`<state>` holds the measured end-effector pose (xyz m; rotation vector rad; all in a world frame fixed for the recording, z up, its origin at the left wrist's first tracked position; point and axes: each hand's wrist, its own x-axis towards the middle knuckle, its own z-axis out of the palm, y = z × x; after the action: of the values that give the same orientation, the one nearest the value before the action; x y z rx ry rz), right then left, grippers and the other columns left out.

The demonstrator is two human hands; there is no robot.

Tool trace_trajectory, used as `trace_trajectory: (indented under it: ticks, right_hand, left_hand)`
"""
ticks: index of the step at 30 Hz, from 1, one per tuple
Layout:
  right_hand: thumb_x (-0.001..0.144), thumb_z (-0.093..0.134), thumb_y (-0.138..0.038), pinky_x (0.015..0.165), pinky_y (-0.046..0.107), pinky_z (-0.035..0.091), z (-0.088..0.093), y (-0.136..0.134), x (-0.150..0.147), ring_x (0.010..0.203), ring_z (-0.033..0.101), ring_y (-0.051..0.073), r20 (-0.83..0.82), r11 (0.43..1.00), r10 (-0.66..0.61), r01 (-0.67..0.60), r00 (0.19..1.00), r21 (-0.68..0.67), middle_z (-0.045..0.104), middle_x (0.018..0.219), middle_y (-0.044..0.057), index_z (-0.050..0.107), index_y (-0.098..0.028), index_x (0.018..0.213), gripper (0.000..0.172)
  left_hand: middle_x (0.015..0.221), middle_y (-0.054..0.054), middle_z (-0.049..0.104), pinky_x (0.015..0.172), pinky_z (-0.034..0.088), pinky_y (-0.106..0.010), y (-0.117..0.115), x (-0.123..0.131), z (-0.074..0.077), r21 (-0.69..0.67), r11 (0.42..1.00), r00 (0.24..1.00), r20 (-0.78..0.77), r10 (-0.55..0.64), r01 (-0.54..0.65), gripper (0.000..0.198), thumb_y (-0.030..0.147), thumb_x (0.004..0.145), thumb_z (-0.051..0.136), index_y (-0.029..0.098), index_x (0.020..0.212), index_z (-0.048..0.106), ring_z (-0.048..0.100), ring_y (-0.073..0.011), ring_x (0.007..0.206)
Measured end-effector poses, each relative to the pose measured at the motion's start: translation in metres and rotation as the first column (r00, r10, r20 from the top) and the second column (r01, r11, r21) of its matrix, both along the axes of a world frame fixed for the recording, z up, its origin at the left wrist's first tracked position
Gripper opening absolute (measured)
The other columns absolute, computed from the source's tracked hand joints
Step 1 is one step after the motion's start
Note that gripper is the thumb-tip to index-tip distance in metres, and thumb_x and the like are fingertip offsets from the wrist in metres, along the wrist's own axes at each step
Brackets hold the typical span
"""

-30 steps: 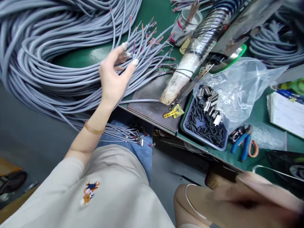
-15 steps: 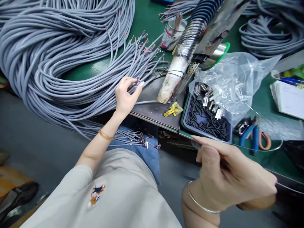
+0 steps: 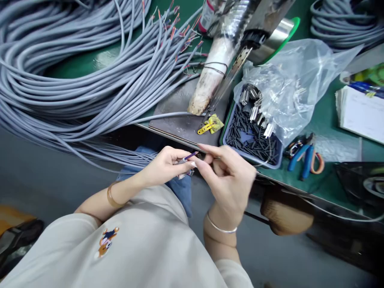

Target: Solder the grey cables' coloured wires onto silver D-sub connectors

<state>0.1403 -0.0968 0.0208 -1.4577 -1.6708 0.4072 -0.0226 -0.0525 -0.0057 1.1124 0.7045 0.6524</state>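
Observation:
My left hand (image 3: 168, 162) is closed on the end of a grey cable, held above my lap. A thin purple wire (image 3: 191, 156) sticks out past its fingertips, and a bit of metal shows just below them. Close on the right, my right hand (image 3: 229, 172) has its fingers curled, with thumb and index finger brought up around the wire's tip. Whatever it may pinch is too small to make out. Beyond the hands, a shallow bin (image 3: 280, 160) holds small black sleeves (image 3: 240, 130) and metal connectors (image 3: 255, 110).
A large bundle of grey cables (image 3: 90, 86) covers the left of the bench. A taped duct (image 3: 207, 80) slants down over a dark board (image 3: 168, 104). Yellow clip (image 3: 205, 128), clear plastic bag (image 3: 300, 92), blue-handled pliers (image 3: 306, 160) and a paper pad (image 3: 363, 112) lie about.
My left hand has come down from the cable bundle toward my lap with the wire end. My right hand has moved left to meet it. The view has shifted a little.

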Motion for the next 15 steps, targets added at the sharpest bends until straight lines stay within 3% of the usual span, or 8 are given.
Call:
trace_trajectory:
  ticks: [2,5,7,8,11,12,14,15]
  right_hand:
    - [0.09,0.073,-0.025,0.052,0.024,0.04,-0.005,0.006,-0.001,0.055,0.05,0.008,-0.045,0.997,0.059,-0.061,0.997,-0.047,0.064,0.075,-0.003,0.075,-0.022,0.093,0.005]
    - [0.092,0.07,-0.023,0.051,0.024,0.036,-0.013,0.007,0.004,0.056,0.049,0.009,-0.117,0.998,0.028,-0.035,0.993,-0.053,0.063,0.074,-0.003,0.07,-0.02,0.08,0.012]
    - [0.092,0.07,-0.024,0.049,0.025,0.032,-0.015,0.007,0.006,0.054,0.046,0.008,-0.15,0.999,-0.019,0.013,0.988,-0.037,0.062,0.072,-0.003,0.069,-0.021,0.079,0.014]
    - [0.093,0.07,-0.024,0.048,0.025,0.031,-0.014,0.007,0.006,0.054,0.045,0.008,-0.162,0.999,-0.045,0.042,0.986,-0.018,0.062,0.072,-0.004,0.069,-0.022,0.079,0.014]
    - [0.094,0.069,-0.026,0.049,0.026,0.031,-0.009,0.008,0.002,0.056,0.052,0.01,-0.211,0.977,-0.141,0.171,0.967,0.13,0.062,0.069,-0.003,0.073,-0.024,0.081,0.014]
    - [0.095,0.068,-0.027,0.049,0.026,0.032,-0.006,0.007,0.002,0.055,0.053,0.011,-0.244,0.95,-0.18,0.233,0.953,0.209,0.062,0.066,-0.003,0.074,-0.025,0.083,0.014]
    - [0.098,0.065,-0.031,0.048,0.025,0.032,-0.002,0.003,0.011,0.049,0.051,0.009,-0.329,0.862,-0.234,0.352,0.915,0.366,0.057,0.061,-0.004,0.076,-0.025,0.086,0.017]
    - [0.1,0.063,-0.034,0.048,0.024,0.032,-0.002,-0.002,0.021,0.046,0.049,0.008,-0.348,0.848,-0.224,0.358,0.91,0.391,0.054,0.059,-0.005,0.077,-0.026,0.088,0.02]
  left_hand:
    - [0.057,0.003,0.051,0.049,0.04,-0.019,0.001,0.005,-0.006,0.009,1.0,1.0,0.006,0.003,-0.003,0.039,0.047,0.079,0.082,0.011,0.072,0.068,0.047,-0.0067,0.052]
    - [0.074,0.001,0.061,0.055,0.048,-0.019,-0.001,0.011,-0.013,0.078,0.988,0.991,0.036,0.132,-0.135,0.028,0.035,0.079,0.083,0.014,0.089,0.067,0.056,-0.0067,0.058]
    - [0.087,0.001,0.065,0.055,0.049,-0.018,-0.005,0.014,-0.015,0.203,0.935,0.956,0.029,0.291,-0.291,0.032,0.024,0.078,0.082,0.017,0.105,0.066,0.058,-0.0051,0.059]
    - [0.089,0.001,0.066,0.054,0.048,-0.018,-0.007,0.015,-0.015,0.297,0.881,0.924,0.022,0.381,-0.37,0.034,0.02,0.079,0.081,0.018,0.109,0.066,0.057,-0.0046,0.059]
    - [0.084,0.002,0.069,0.058,0.05,-0.023,-0.005,0.013,-0.011,0.586,0.591,0.763,0.074,0.642,-0.554,0.017,0.017,0.086,0.077,0.021,0.101,0.07,0.06,-0.0072,0.064]
    - [0.081,0.002,0.07,0.06,0.051,-0.025,-0.002,0.009,-0.008,0.651,0.467,0.69,0.123,0.713,-0.599,0.006,0.019,0.089,0.076,0.021,0.093,0.072,0.061,-0.0086,0.067]
    - [0.08,0.004,0.073,0.067,0.053,-0.03,0.007,-0.004,0.002,0.715,0.253,0.559,0.228,0.797,-0.652,0.006,0.023,0.091,0.077,0.024,0.086,0.074,0.063,-0.0102,0.072]
    - [0.084,0.004,0.075,0.069,0.053,-0.031,0.012,-0.012,0.007,0.743,0.183,0.527,0.257,0.81,-0.643,0.004,0.026,0.092,0.077,0.026,0.088,0.077,0.063,-0.0101,0.074]
